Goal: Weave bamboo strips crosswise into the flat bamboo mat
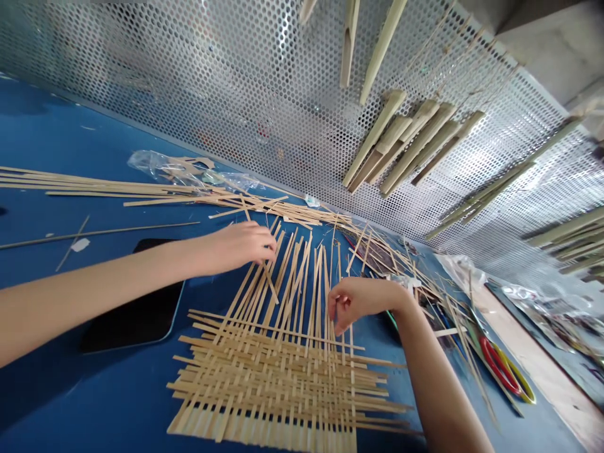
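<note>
A partly woven bamboo mat [264,377] lies on the blue table, its long upright strips fanning out loose at the far side. Over the far left of these strips, my left hand [257,244] is closed with its fingers bent down. A bamboo strip [270,284] runs slantwise from under those fingers, across the others. My right hand [353,301] is by the rightmost upright strips, just above the woven part, fingers curled inward. Whether a strip sits between its fingertips is hidden. Cross strips stick out unevenly on both sides of the weave.
A dark tablet [136,314] lies under my left forearm. Loose bamboo strips [264,204] and plastic bags [155,165] spread along the back. Scissors with red and yellow handles [507,371] rest at right. Bamboo pieces [415,145] hang on a perforated metal panel [226,82].
</note>
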Available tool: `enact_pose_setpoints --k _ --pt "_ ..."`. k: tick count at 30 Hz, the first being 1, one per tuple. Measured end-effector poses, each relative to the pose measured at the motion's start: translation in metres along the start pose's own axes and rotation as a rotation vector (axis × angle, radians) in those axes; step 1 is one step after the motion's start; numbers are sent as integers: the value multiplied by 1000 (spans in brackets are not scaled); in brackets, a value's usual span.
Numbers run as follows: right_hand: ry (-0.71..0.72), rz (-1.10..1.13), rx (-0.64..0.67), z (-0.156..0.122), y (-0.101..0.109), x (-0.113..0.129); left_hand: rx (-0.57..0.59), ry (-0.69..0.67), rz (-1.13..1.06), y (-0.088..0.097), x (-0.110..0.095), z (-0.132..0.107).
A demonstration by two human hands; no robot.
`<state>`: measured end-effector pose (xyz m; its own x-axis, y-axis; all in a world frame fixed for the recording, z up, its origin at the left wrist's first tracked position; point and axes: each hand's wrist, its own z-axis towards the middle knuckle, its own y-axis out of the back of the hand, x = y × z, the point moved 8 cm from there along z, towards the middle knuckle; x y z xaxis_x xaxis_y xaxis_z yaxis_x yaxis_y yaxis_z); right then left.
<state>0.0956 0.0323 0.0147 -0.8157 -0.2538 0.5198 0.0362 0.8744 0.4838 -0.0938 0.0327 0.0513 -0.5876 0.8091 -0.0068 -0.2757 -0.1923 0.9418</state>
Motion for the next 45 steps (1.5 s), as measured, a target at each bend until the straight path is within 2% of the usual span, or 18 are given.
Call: enact_pose_setpoints --k 4,7,10,12,14,15,16,17,20,22,24,28,30,33,36,41,45 --pt "37 15 -138 -2 11 7 -6 -82 47 -15 -10 -3" --pt "61 26 -248 -14 20 12 -37 -99 67 -6 -8 -4" --pt "88 39 -404 -35 36 17 -137 -39 109 20 0 -3" --pt "131 43 -612 -54 53 23 -286 38 175 46 1 -5" --pt "210 85 -840 -73 65 33 -463 60 279 72 -11 -10" --pt "262 128 -908 -80 66 39 -525 30 335 80 -23 -13" --pt "314 179 -927 -82 63 46 -558 -34 379 84 -38 -15" --pt "363 231 -892 -81 57 54 -604 -112 402 87 -53 -18" --pt "422 348 -698 -66 32 73 -584 -312 499 81 -91 -23" --pt "409 406 -608 -57 21 77 -559 -381 544 75 -104 -25" --pt "395 442 -574 -53 18 76 -559 -395 550 72 -105 -27" --pt "388 423 -619 -55 37 59 -579 -363 533 70 -82 -31" --pt "377 400 -648 -58 50 46 -572 -333 485 67 -62 -35" --pt "321 357 -694 -63 69 22 -573 -187 350 65 -21 -41" --pt "286 322 -729 -69 83 4 -541 -126 335 61 5 -44" --pt "266 301 -795 -78 96 -14 -526 170 246 73 39 -42" --pt "253 281 -836 -83 104 -28 -545 542 95 87 75 -55"
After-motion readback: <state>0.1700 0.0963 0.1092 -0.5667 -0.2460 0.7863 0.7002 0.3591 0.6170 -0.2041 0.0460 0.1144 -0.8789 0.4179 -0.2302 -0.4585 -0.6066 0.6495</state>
